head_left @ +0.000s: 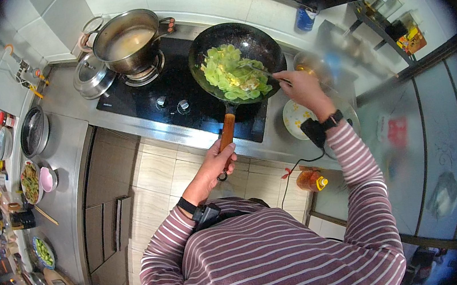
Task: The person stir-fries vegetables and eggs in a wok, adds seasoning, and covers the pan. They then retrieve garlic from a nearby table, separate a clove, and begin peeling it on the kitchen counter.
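A dark wok (263, 43) sits on the right burner of the stove. In it lie green vegetable slices (225, 71) mixed with pieces of what looks like yellow egg. My left hand (213, 166) is wrapped round the wok's wooden handle (227, 131). Over the wok's right rim, my right hand (304, 91) grips a thin metal spatula (263, 70). The spatula's head reaches into the slices, which partly hide it.
A steel pot (149, 19) of cloudy liquid stands on the left burner, beside a lid (92, 79). A patterned plate (296, 115) lies right of the stove. An oil bottle (310, 181) stands lower right. The left counter (62, 106) carries a pan, bowls and a chopping board.
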`<state>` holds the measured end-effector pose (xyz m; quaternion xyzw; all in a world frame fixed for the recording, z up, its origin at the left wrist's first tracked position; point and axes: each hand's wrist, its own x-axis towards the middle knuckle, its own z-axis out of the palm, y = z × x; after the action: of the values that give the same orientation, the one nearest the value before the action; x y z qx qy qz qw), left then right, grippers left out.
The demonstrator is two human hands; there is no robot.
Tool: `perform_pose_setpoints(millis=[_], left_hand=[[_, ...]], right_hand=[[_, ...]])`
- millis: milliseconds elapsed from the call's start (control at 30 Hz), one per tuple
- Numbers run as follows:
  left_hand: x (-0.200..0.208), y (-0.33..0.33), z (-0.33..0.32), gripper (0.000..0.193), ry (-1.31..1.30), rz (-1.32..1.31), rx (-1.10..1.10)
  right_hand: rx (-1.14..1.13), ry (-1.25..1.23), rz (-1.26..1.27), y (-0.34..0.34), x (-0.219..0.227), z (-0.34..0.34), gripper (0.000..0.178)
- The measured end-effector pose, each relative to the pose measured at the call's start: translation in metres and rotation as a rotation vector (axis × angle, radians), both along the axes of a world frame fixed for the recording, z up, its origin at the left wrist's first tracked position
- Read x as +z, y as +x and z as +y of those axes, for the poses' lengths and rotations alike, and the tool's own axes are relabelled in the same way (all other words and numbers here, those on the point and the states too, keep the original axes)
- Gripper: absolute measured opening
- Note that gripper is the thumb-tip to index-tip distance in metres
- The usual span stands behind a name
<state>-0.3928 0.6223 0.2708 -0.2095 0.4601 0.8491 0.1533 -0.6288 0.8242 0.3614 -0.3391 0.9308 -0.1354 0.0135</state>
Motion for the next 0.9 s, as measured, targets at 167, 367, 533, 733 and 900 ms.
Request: perform_pose_setpoints(millis=[167,367,533,733,900], left_hand=[[-0.003,0.0,0.001,0.022,-0.003,-0.017,-0.001],[-0.002,-0.001,0.0,0.022,0.01,-0.016,0.002],[0.003,-0.001,0.001,0.021,-0.008,-0.023,0.002],[0.003,0.0,0.001,0.02,-0.003,-0.027,0.011],[0.003,0.0,0.001,0.02,0.0,-0.019,0.008]], right_hand=[[-0.104,-0.025,0.025,-0.016,-0.015,-0.023,0.029],[0.001,0.01,0.014,-0.005,0.012,0.008,0.028],[-0.1,0.059,0.068,-0.012,-0.015,-0.016,0.028],[-0.014,-0.03,0.041,-0.013,0.014,0.009,0.028],[0.009,0.105,0.039,-0.008,0.019,0.004,0.028]])
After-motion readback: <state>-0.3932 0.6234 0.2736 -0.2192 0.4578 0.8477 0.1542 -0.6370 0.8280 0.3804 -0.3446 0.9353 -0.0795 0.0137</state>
